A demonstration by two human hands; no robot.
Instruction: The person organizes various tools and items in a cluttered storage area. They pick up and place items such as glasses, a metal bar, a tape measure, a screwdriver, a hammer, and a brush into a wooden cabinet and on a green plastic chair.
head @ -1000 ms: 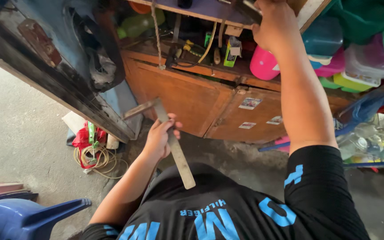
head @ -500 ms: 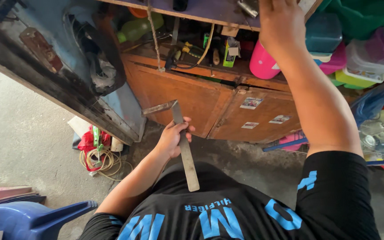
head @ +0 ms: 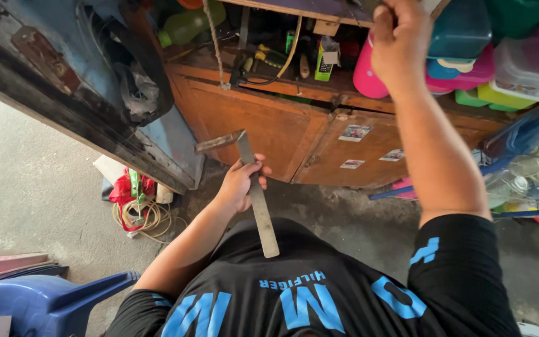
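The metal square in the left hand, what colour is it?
Dull grey metal square, in the head view.

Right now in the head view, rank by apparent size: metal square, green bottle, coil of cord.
1. metal square, held in the left hand
2. coil of cord
3. green bottle; partly hidden, so 2 versus 3 is unsure.

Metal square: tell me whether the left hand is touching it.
Touching. The head view shows the left hand with its fingers wrapped around the long blade of the metal square, holding it clear of the wooden cabinet.
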